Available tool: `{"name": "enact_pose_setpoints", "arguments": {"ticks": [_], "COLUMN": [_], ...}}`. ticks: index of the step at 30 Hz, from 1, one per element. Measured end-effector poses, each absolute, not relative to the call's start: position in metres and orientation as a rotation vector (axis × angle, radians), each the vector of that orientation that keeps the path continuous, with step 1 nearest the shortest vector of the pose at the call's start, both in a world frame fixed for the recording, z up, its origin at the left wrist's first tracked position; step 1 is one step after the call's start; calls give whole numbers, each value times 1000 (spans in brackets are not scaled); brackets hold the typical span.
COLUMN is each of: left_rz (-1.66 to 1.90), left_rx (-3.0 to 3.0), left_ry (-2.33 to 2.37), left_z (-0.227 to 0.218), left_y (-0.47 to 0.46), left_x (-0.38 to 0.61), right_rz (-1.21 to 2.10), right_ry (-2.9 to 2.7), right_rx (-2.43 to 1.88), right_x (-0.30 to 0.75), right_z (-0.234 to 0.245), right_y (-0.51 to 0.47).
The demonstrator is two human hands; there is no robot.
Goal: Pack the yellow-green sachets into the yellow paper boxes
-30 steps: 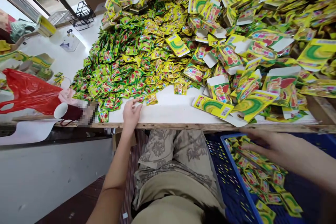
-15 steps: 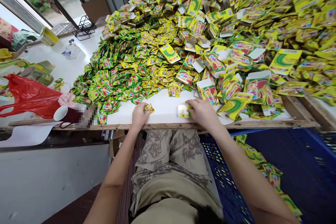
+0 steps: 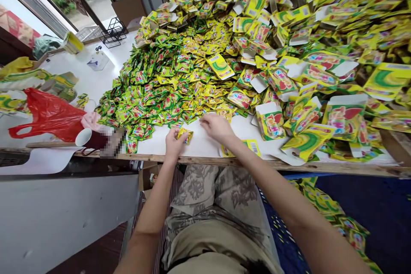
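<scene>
Between the thumb and fingers of the left hand, close to the near edge of the white surface, sits a small yellow sachet, pinched at its left side so that most of it juts out to the right of the fingertips. It is tilted, its longer direction seeming to slant from upper left to lower right, the free end facing the other hand. Well to the right of it, the right hand reaches in with its fingers curled and pointing left; whether they hold anything I cannot tell. Just beyond those knuckles a yellow packet shows in part. Nearer than the right fingers, partly hidden by the forearm, a yellow box lies on the surface, its long axis running roughly left to right and its barcode end pointing right. Past the left fingertips spreads a heap of green and yellow packets, and to the right of the right hand stands an open-topped watermelon carton, leaning back.
</scene>
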State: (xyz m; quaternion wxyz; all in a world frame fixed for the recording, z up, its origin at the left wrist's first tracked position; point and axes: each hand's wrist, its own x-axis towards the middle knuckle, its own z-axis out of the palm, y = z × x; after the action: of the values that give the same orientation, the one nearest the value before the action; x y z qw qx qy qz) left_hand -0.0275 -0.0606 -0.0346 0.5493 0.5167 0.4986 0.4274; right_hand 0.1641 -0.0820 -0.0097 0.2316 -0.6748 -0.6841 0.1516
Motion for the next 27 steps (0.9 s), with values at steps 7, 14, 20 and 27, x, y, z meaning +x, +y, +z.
{"name": "enact_pose_setpoints", "arguments": {"ticks": [7,14,20,27], "left_rz": [1159,1121,1054,1022], "left_rx": [820,894,1105,1079], "left_ry": [1201,1197,1065,954], "left_z": [-26,-23,-24,-19], "left_y": [-60,-65,-84,-110], "left_x": [-30,-28,-10,-6], "right_rz": [238,528,1041,837], "right_ry": [-2142,-1467,-1135,-1174], "right_rx": [-1781,-1413,-1258,-1375], "right_x": [109,149,149,137], "right_z": [-15,-8,-14,-12], "right_y": [-41,-62,-105,-124]}}
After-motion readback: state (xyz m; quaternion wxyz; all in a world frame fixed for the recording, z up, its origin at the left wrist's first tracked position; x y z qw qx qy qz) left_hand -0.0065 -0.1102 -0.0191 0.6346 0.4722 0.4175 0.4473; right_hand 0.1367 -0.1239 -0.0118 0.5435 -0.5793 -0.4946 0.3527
